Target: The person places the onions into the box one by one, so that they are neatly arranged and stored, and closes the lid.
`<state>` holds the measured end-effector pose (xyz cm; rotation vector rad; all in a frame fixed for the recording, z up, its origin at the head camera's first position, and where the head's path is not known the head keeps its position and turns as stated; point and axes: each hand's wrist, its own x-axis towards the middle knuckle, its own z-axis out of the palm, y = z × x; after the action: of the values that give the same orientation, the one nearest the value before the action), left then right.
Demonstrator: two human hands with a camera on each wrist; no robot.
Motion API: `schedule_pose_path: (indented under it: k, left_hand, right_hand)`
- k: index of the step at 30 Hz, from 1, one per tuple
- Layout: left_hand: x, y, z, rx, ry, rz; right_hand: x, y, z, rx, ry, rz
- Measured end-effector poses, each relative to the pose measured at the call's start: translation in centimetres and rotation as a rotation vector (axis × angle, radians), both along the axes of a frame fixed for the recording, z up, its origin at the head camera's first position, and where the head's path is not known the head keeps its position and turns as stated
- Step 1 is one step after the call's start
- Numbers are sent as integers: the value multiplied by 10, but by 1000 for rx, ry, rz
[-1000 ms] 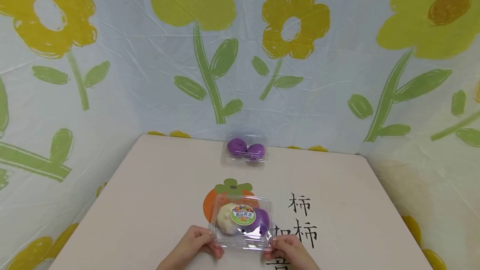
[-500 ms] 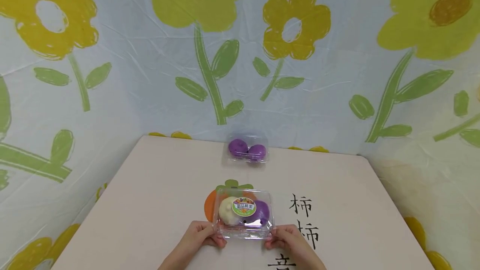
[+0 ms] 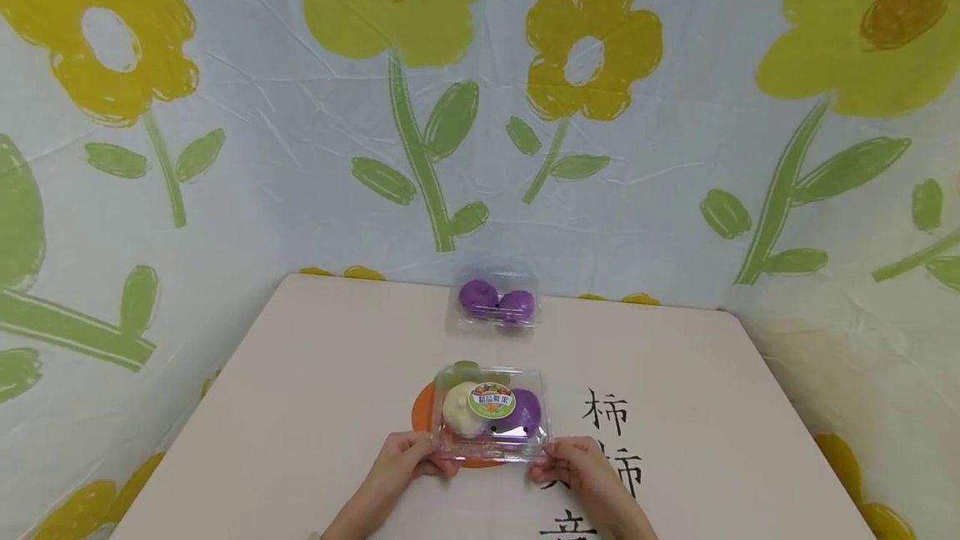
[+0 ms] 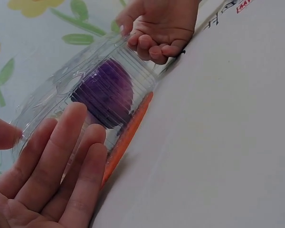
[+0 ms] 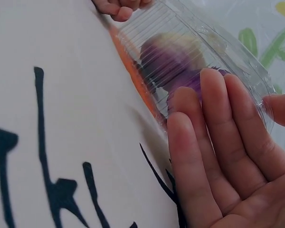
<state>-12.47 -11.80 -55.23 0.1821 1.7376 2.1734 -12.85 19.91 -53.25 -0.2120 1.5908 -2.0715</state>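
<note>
A clear plastic clamshell box (image 3: 491, 447) is held between both hands by its near corners. Inside lie a cream-coloured round bun-like piece (image 3: 459, 413) and a purple one (image 3: 530, 415); an oval fruit-picture sticker (image 3: 492, 400) is on the lid. My left hand (image 3: 405, 458) pinches the near left corner, thumb at the rim and fingers along the side. At the near right corner, my right hand (image 3: 579, 467) grips the same way. In the left wrist view, the purple piece (image 4: 107, 92) shows through the ribbed side.
A second clear box (image 3: 495, 272) with two purple pieces stands at the far table edge. The pale table mat (image 3: 337, 373) carries a printed orange persimmon (image 3: 422, 407) and black characters (image 3: 606, 412). Flower-patterned cloth (image 3: 637, 207) hangs behind and at both sides.
Both hands have moved the box forward, away from the body, over the persimmon print. Their hold at the two corners stays the same. The far box has not moved.
</note>
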Motion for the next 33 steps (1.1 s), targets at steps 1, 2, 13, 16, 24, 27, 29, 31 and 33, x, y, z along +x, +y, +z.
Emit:
schedule_pose_path:
  k: [1, 2, 13, 16, 24, 27, 29, 31, 33]
  left_hand:
    - [-1, 1, 1, 5, 2, 4]
    - [-2, 3, 1, 7, 5, 8]
    - [-19, 6, 2, 8, 7, 42]
    - [-26, 6, 0, 25, 13, 36]
    - [-41, 4, -6, 80, 45, 10]
    - [-48, 3, -10, 129, 52, -13]
    - [-52, 2, -12, 160, 61, -33]
    - [-56, 1, -14, 184, 66, -54]
    - [-59, 1, -14, 197, 67, -69]
  right_hand:
    - [-1, 1, -1, -18, 5, 1]
    - [-1, 1, -1, -37, 11, 1]
    - [-17, 2, -9, -96, 22, -32]
    - [-22, 2, -11, -117, 27, -33]
    - [-35, 2, -14, -165, 36, -2]
    - [-39, 2, -14, -197, 37, -3]
    - [-42, 2, -15, -244, 15, -2]
    - [-45, 2, -15, -286, -6, 1]
    - [-47, 2, -15, -323, -23, -1]
